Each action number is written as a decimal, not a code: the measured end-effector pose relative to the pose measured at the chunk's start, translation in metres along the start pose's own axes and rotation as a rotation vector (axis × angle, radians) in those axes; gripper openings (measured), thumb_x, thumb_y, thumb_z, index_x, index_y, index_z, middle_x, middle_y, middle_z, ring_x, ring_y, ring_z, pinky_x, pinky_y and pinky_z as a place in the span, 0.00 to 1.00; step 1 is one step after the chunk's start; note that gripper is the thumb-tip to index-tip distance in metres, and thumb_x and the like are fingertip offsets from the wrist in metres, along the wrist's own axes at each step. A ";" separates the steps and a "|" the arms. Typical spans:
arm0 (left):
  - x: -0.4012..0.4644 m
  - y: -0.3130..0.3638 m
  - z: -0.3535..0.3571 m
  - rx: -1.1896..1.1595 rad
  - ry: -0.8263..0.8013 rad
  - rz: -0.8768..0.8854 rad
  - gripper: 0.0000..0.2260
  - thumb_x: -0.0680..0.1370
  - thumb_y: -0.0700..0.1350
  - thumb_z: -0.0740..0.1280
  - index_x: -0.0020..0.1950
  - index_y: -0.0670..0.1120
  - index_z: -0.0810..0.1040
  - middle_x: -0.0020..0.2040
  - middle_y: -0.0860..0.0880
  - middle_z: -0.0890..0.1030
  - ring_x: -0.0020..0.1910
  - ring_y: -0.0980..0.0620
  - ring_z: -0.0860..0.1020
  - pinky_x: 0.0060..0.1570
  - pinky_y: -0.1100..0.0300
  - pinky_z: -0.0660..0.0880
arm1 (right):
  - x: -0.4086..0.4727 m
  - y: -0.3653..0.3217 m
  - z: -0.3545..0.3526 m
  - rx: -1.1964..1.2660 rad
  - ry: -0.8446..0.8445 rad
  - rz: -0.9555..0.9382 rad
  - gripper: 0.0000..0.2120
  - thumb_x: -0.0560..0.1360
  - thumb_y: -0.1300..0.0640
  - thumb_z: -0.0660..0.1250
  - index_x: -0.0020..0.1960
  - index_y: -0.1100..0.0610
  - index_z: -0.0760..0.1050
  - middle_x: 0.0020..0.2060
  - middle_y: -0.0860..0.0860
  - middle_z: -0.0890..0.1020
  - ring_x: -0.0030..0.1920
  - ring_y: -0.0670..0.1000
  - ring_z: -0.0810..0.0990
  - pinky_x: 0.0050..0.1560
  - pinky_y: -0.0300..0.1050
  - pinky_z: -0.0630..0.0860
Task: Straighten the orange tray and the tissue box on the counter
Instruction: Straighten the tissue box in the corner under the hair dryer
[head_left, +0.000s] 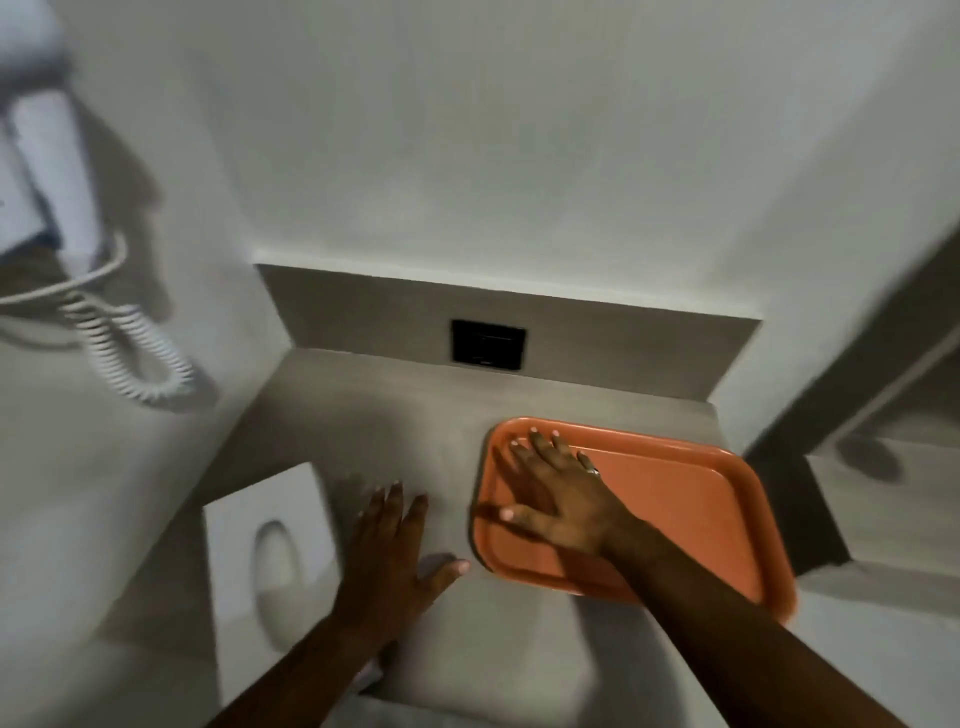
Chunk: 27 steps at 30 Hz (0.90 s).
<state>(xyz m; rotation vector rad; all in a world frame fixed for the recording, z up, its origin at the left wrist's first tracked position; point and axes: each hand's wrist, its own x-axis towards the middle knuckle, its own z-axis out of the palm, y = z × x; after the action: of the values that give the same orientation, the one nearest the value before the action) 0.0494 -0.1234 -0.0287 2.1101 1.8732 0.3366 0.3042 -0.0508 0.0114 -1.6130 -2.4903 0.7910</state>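
Right hand (558, 499) lies flat, palm down, on the left part of the orange tray (691, 512), fingers spread and pointing toward the back wall, thumb stretched out to the left along the tray's near-left rim; nothing clenched, grip released, a ring on one finger. Its forearm runs in from the lower right, crossing the tray's near edge. Tray sits on the right side of the grey counter (374, 431), turned askew to the back splash, its near-right corner reaching the counter's right edge. Left hand (395, 551) is open too, palm down, fingers together and pointing away, thumb out to the right toward the tray; blurred, so cannot tell whether it touches the counter. It holds nothing. White tissue box (270, 551) with an oval opening lies just to the left of that hand, at the counter's left side, also angled. A black wall plate (487, 344) sits in the back splash; a white coiled cord (130, 358) hangs on the left wall.
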 end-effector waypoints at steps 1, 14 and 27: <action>-0.010 -0.007 -0.003 0.038 -0.002 -0.070 0.46 0.69 0.76 0.54 0.77 0.46 0.57 0.78 0.38 0.52 0.77 0.38 0.48 0.74 0.41 0.49 | 0.018 -0.021 0.003 0.001 -0.015 -0.051 0.44 0.72 0.23 0.52 0.80 0.43 0.43 0.81 0.49 0.42 0.80 0.54 0.37 0.78 0.62 0.41; -0.097 -0.032 -0.003 0.093 0.169 -0.450 0.45 0.65 0.68 0.63 0.76 0.44 0.62 0.75 0.35 0.60 0.74 0.32 0.57 0.69 0.35 0.50 | 0.168 -0.209 0.105 -0.308 -0.251 -0.627 0.29 0.83 0.43 0.58 0.80 0.48 0.54 0.81 0.57 0.49 0.80 0.60 0.44 0.79 0.57 0.48; -0.058 -0.139 -0.041 0.292 0.023 0.171 0.42 0.70 0.69 0.62 0.78 0.57 0.47 0.80 0.42 0.42 0.77 0.39 0.39 0.72 0.37 0.39 | 0.161 -0.162 0.087 -0.286 0.039 -0.217 0.26 0.83 0.41 0.53 0.79 0.49 0.58 0.75 0.60 0.65 0.74 0.61 0.64 0.75 0.55 0.61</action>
<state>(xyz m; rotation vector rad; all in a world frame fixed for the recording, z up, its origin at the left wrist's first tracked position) -0.1007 -0.1634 -0.0407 2.4757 1.8536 0.1288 0.0687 0.0048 -0.0247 -1.3759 -2.7894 0.3888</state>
